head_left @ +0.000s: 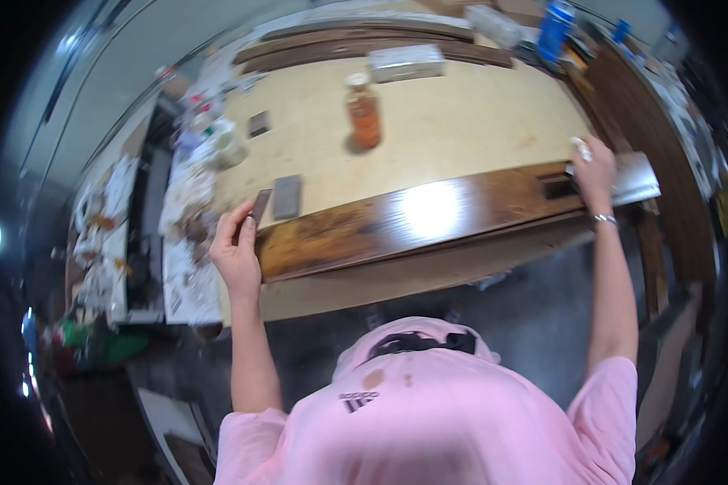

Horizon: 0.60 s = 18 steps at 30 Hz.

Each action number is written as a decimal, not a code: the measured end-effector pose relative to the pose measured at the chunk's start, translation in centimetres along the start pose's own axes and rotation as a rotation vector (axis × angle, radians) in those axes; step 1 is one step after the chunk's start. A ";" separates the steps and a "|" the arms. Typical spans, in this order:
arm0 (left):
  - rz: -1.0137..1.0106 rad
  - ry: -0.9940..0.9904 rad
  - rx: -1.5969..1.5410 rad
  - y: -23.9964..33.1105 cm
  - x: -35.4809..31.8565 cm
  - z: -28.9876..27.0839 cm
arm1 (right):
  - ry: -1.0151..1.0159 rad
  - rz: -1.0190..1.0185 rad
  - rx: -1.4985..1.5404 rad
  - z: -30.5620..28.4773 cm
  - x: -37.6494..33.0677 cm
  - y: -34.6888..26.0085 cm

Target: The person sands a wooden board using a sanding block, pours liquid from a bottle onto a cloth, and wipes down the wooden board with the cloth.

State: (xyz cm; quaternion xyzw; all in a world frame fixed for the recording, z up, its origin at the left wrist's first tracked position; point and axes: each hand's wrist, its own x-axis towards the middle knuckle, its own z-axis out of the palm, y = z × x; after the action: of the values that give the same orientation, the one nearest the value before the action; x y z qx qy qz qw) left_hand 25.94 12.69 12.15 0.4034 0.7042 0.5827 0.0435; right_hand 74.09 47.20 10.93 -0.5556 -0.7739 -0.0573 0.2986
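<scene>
A long, glossy brown wooden board [348, 230] lies along the near edge of the worktable, with a bright reflection on its middle. Near its right end is a dark rectangular recess [556, 187]. Beside the board's left end, my left hand [238, 250] is closed on a small flat dark-brown piece [261, 202], held between thumb and fingers. My right hand [595, 174] is at the board's right end, closed around a crumpled white wad [581, 149], perhaps cloth or paper. Just right of the brown piece rests a grey rectangular block [287, 197].
An orange bottle with a white cap [364, 113] stands mid-table. Farther back are a silvery box [406, 63] and stacked brown boards [332, 50]. A smaller grey pad [259, 124] lies at left, near cluttered paper and containers [228, 147]. A blue bottle [555, 32] stands far right.
</scene>
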 end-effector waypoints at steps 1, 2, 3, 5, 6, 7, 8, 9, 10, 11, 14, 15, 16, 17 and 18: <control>-0.055 0.096 0.041 -4.0 -0.2 -2.6 | 0.005 -0.022 -0.033 0.0 -0.1 0.4; -0.108 0.191 0.076 -7.6 -0.4 -4.8 | 0.016 -0.040 -0.069 0.5 0.1 0.4; -0.112 0.216 0.091 -11.1 -1.1 -6.7 | 0.011 -0.061 -0.048 0.9 0.2 -0.3; -0.335 0.187 0.335 -16.3 -3.2 -9.4 | -0.039 -0.009 -0.101 0.8 0.2 -1.0; -0.336 0.182 0.308 -17.1 -3.5 -9.5 | -0.026 -0.013 -0.124 0.1 0.3 -0.8; -0.322 0.161 0.351 -17.8 -3.9 -9.4 | 0.012 -0.049 -0.124 -0.1 0.4 -0.5; -0.303 0.135 0.393 -18.6 -3.7 -9.0 | 0.049 -0.080 -0.127 0.0 0.6 0.2; -0.391 0.155 0.308 -20.1 -3.2 -9.7 | 0.148 -0.032 -0.083 0.9 0.8 0.1; -0.317 0.173 0.254 -18.9 -2.8 -8.9 | 0.135 0.099 0.057 0.8 0.1 -4.0; -0.242 0.179 0.184 -15.8 -1.6 -7.5 | 0.144 0.014 0.226 -0.3 -1.0 -8.3; -0.110 0.014 0.024 -2.3 0.6 -3.5 | -0.189 -0.183 0.569 -2.0 -6.3 -25.2; 0.113 -0.158 0.226 0.8 1.3 -2.3 | 0.022 -0.592 0.634 -1.7 -8.2 -30.0; 0.353 -0.323 0.414 2.3 2.0 -0.4 | -0.130 -0.696 0.762 0.0 -10.9 -33.1; 0.460 -0.332 0.430 1.6 2.3 1.3 | -0.190 -0.805 0.773 0.0 -12.6 -35.8; 0.464 -0.343 0.420 0.9 2.4 1.8 | -0.074 -0.885 0.600 0.4 -14.4 -37.4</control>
State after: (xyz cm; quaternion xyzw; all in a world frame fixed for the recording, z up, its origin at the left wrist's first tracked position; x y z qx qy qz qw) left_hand 25.74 15.56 13.32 0.6445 0.6808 0.3435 -0.0563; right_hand 43.45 21.38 12.17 -0.0682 -0.9264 0.0657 0.3644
